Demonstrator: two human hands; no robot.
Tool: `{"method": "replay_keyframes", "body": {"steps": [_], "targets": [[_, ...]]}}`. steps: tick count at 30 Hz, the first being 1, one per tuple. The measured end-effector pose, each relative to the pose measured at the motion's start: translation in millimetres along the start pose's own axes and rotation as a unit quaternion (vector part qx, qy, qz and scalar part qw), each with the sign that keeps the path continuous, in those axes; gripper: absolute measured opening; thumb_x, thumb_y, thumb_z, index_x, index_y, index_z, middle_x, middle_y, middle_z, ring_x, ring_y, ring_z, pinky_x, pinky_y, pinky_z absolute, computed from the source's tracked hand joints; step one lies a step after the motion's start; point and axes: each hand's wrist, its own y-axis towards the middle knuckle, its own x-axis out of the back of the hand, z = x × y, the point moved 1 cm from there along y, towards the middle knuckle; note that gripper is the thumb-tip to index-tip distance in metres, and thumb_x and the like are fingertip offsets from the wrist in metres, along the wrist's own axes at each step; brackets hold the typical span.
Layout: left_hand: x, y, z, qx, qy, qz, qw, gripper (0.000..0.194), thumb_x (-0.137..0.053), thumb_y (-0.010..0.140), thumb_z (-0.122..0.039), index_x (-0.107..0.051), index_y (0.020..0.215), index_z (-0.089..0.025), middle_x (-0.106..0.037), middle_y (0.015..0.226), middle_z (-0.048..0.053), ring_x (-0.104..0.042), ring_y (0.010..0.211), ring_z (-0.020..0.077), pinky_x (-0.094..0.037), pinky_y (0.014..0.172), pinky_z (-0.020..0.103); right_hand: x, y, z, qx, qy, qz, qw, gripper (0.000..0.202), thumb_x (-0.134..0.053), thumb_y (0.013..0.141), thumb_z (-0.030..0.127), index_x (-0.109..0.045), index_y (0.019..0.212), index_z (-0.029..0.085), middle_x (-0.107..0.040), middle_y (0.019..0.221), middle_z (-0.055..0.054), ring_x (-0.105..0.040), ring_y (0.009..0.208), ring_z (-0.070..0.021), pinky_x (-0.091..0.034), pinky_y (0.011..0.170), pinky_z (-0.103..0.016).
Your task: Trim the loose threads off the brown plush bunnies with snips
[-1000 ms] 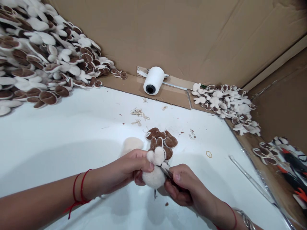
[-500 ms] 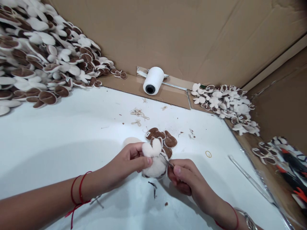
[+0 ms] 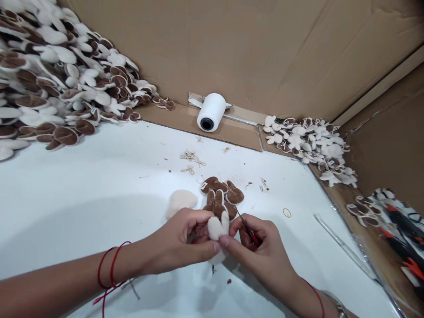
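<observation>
Both hands (image 3: 217, 245) around a white plush piece (image 3: 217, 226)

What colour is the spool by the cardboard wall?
White, with a dark core hole; the spool shows in the head view.

Both forearms reach in from the near edge, converging on the white plush piece (image 3: 217, 227). Left hand (image 3: 179, 240): fingers curled, thumb pressed to the piece's near side; red cord on the wrist. Right hand (image 3: 261, 251): just right of the piece, thumb touching it, fingers closed around red-handled snips (image 3: 248, 230)
</observation>
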Motion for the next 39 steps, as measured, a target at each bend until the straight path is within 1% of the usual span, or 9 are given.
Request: {"method": "replay_keyframes", "body": {"steps": [5, 9, 15, 24, 27, 31, 33, 36, 39], "targets": [[3.7, 3.7, 4.8, -0.003, -0.081, 0.024, 0.996, 0.035, -0.065, 0.082, -0.048, -0.057, 0.087, -0.014, -0.056, 0.080, 0.002, -0.051, 0.072, 0.0132, -0.040, 0.064, 0.023, 1.7, 1.7, -1.8, -0.037, 0.061, 0.039, 0.997, 0.025, -0.064, 0.079, 0.037, -0.057, 0.067, 0.016, -0.040, 0.054, 0.005, -0.032, 0.051, -0.0094, -0.024, 0.046, -0.023], [3.2, 3.8, -1.8, -0.024, -0.152, 0.033, 0.988, 0.031, -0.068, 0.081, -0.041, -0.062, 0.092, -0.013, -0.062, 0.085, 0.003, -0.055, 0.077, 0.0137, -0.040, 0.065, 0.022, 3.7, 1.2, -2.8, -0.055, 0.138, 0.061, 0.987, 0.024, -0.064, 0.080, 0.032, -0.053, 0.065, 0.017, -0.034, 0.051, 0.009, -0.022, 0.046, -0.0059, -0.018, 0.043, -0.022], [0.8, -1.4, -15.2, 0.058, -0.185, -0.021, 0.981, 0.021, -0.066, 0.072, -0.030, -0.065, 0.085, -0.013, -0.066, 0.080, 0.003, -0.057, 0.072, 0.0144, -0.039, 0.063, 0.023, 6.1, 4.3, -6.6, -0.079, 0.208, 0.035, 0.974, 0.021, -0.065, 0.075, 0.028, -0.051, 0.063, 0.018, -0.030, 0.046, 0.011, -0.016, 0.042, -0.0048, -0.013, 0.039, -0.021], [1.6, 0.4, -18.4, 0.061, -0.152, -0.023, 0.986, 0.015, -0.056, 0.065, -0.024, -0.061, 0.075, -0.014, -0.056, 0.069, 0.000, -0.048, 0.063, 0.0121, -0.032, 0.055, 0.022, 4.5, 3.8, -5.4, -0.067, 0.158, -0.004, 0.985, 0.021, -0.064, 0.073, 0.028, -0.050, 0.061, 0.019, -0.032, 0.050, 0.009, -0.021, 0.043, -0.0058, -0.011, 0.039, -0.022], [3.1, 0.9, -17.9, 0.043, -0.115, 0.018, 0.992, 0.012, -0.055, 0.067, -0.023, -0.058, 0.074, -0.015, -0.050, 0.066, -0.002, -0.042, 0.062, 0.0114, -0.030, 0.055, 0.022, 4.5, 2.4, -7.8, -0.031, 0.128, 0.010, 0.991, 0.020, -0.061, 0.079, 0.029, -0.051, 0.064, 0.018, -0.033, 0.053, 0.008, -0.022, 0.046, -0.0070, -0.016, 0.042, -0.023], [3.3, 1.4, -16.7, 0.025, -0.085, 0.074, 0.993, 0.014, -0.056, 0.069, -0.024, -0.058, 0.081, -0.016, -0.053, 0.073, 0.000, -0.044, 0.068, 0.0133, -0.034, 0.059, 0.022, 4.0, -0.8, -9.0, 0.029, 0.066, 0.022, 0.997, 0.019, -0.056, 0.084, 0.025, -0.049, 0.068, 0.019, -0.038, 0.059, 0.006, -0.029, 0.054, -0.0097, -0.024, 0.049, -0.024], [3.6, 1.8, -15.7, 0.033, -0.099, 0.067, 0.992, 0.015, -0.056, 0.068, -0.024, -0.059, 0.080, -0.016, -0.053, 0.072, 0.000, -0.045, 0.067, 0.0136, -0.034, 0.058, 0.022, 4.3, -1.5, -8.4, 0.045, 0.039, 0.020, 0.998, 0.020, -0.054, 0.084, 0.024, -0.046, 0.066, 0.019, -0.036, 0.058, 0.006, -0.030, 0.055, -0.0101, -0.025, 0.049, -0.024], [3.1, 1.3, -15.8, 0.062, -0.137, 0.035, 0.988, 0.011, -0.055, 0.069, -0.026, -0.055, 0.064, -0.016, -0.045, 0.059, -0.002, -0.037, 0.057, 0.0106, -0.028, 0.053, 0.023, 7.7, 1.8, -8.1, 0.062, 0.003, -0.004, 0.998, 0.021, -0.054, 0.083, 0.022, -0.044, 0.065, 0.020, -0.033, 0.056, 0.006, -0.028, 0.053, -0.0097, -0.024, 0.048, -0.024], [1.4, -1.0, -20.9, 0.057, -0.154, -0.010, 0.986, 0.026, -0.055, 0.074, -0.030, -0.048, 0.052, -0.017, -0.037, 0.051, -0.004, -0.031, 0.052, 0.0098, -0.027, 0.052, 0.025, 13.9, 8.2, -9.1, 0.061, -0.003, -0.064, 0.996, 0.021, -0.055, 0.083, 0.022, -0.046, 0.064, 0.019, -0.035, 0.056, 0.006, -0.029, 0.052, -0.0096, -0.023, 0.047, -0.024]]}}
